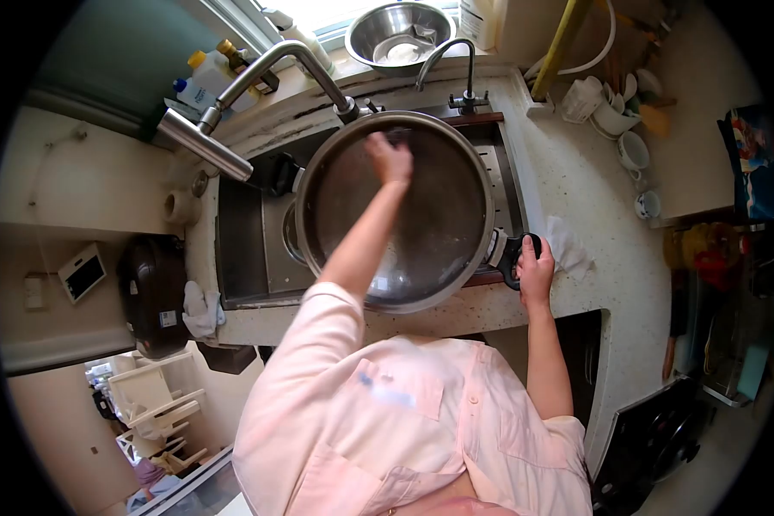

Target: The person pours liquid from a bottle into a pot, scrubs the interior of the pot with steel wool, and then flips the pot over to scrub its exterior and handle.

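A large, round metal pan (439,206) rests tilted over the sink (258,249), with a black handle (509,262) at its lower right and another black handle (284,175) at its left. My right hand (537,271) is wrapped round the lower-right handle. Inside the pan, near its upper wall, my left hand (390,161) is closed, its fingers blurred; something small and dark shows by the fingertips, too unclear to name. The pan's inner surface looks wet and shiny.
A large faucet (275,60) arches over the left of the sink; a thin faucet (468,77) stands behind. A metal bowl (365,41) and bottles (206,73) line the sill. Cups (632,150) and a crumpled white cloth (566,245) are at right.
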A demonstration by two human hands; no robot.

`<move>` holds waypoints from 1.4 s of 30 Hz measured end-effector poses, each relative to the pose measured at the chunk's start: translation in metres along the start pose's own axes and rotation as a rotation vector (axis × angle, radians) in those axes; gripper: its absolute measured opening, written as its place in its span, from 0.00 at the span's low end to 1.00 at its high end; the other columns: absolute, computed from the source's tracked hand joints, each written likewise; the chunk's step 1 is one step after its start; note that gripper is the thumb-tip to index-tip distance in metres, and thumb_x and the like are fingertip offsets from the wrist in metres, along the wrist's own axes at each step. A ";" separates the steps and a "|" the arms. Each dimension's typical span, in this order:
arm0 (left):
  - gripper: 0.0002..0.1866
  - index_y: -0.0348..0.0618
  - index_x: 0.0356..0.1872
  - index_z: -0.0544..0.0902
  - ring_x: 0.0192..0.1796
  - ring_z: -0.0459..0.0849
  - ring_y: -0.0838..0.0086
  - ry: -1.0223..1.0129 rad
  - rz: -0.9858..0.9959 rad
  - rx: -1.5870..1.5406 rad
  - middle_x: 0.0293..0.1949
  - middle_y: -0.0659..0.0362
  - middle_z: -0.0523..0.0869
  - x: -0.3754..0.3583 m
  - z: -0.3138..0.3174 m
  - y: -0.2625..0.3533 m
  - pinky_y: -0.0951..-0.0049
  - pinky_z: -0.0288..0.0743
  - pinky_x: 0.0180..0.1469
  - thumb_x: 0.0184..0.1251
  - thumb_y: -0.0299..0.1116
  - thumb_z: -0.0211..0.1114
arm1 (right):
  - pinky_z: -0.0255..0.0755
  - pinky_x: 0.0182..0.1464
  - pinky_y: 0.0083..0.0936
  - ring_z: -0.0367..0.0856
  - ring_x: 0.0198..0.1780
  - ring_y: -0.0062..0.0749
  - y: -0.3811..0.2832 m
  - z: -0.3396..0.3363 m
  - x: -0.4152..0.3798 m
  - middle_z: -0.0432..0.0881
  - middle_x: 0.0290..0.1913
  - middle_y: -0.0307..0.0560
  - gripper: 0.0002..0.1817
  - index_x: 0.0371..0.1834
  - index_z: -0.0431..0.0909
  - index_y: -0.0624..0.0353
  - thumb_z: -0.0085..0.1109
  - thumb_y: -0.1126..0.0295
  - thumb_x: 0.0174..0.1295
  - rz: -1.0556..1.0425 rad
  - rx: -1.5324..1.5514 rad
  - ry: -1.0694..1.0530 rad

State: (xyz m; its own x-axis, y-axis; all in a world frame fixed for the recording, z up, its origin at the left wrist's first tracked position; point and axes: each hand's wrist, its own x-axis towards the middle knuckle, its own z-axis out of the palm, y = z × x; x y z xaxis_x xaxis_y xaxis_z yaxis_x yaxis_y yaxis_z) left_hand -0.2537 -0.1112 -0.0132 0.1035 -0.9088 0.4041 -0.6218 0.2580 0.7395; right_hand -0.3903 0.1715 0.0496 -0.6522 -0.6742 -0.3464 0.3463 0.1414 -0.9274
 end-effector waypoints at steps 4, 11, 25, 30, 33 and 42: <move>0.15 0.38 0.40 0.69 0.44 0.70 0.47 -0.530 0.257 -0.282 0.38 0.43 0.69 -0.097 -0.019 0.058 0.54 0.65 0.47 0.49 0.22 0.57 | 0.50 0.14 0.14 0.57 0.14 0.12 -0.006 0.004 0.002 0.62 0.15 0.29 0.12 0.31 0.68 0.56 0.53 0.60 0.65 -0.005 -0.028 0.007; 0.17 0.45 0.39 0.74 0.48 0.72 0.52 -0.741 0.588 0.491 0.44 0.51 0.72 -0.004 -0.114 -0.022 0.56 0.73 0.47 0.44 0.21 0.59 | 0.51 0.14 0.14 0.57 0.15 0.12 0.008 -0.001 -0.001 0.62 0.15 0.29 0.12 0.30 0.68 0.56 0.52 0.60 0.65 -0.005 -0.039 0.053; 0.14 0.47 0.40 0.77 0.45 0.74 0.55 -0.731 0.655 0.559 0.42 0.52 0.75 0.002 -0.128 -0.051 0.61 0.74 0.44 0.51 0.24 0.53 | 0.49 0.14 0.14 0.54 0.14 0.11 -0.002 0.006 0.002 0.60 0.15 0.28 0.12 0.31 0.69 0.56 0.53 0.60 0.64 0.021 -0.016 0.067; 0.16 0.46 0.41 0.75 0.44 0.73 0.56 -1.031 0.482 0.639 0.42 0.51 0.73 -0.042 -0.165 -0.038 0.60 0.72 0.46 0.47 0.24 0.61 | 0.48 0.15 0.13 0.55 0.15 0.10 -0.018 0.015 0.005 0.60 0.17 0.27 0.11 0.32 0.69 0.55 0.54 0.61 0.64 0.069 0.063 0.045; 0.16 0.42 0.41 0.74 0.48 0.73 0.54 -1.312 0.292 -0.047 0.42 0.48 0.73 -0.111 -0.146 0.029 0.58 0.69 0.49 0.46 0.23 0.62 | 0.48 0.16 0.13 0.55 0.16 0.10 -0.011 0.013 0.005 0.60 0.17 0.27 0.11 0.32 0.69 0.55 0.55 0.61 0.63 0.080 0.066 0.085; 0.18 0.44 0.44 0.73 0.48 0.73 0.49 -1.040 0.326 0.463 0.44 0.46 0.72 -0.050 -0.134 -0.019 0.59 0.70 0.49 0.49 0.26 0.62 | 0.47 0.16 0.12 0.53 0.15 0.10 -0.016 0.014 0.004 0.59 0.16 0.27 0.11 0.29 0.68 0.54 0.56 0.61 0.63 0.085 0.091 0.085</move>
State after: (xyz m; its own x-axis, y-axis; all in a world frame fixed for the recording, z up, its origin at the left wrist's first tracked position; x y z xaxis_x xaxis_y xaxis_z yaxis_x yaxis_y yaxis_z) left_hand -0.1429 -0.0266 0.0245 -0.6598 -0.7077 -0.2529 -0.7463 0.5777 0.3305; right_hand -0.3887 0.1561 0.0647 -0.6715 -0.5983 -0.4373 0.4599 0.1263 -0.8790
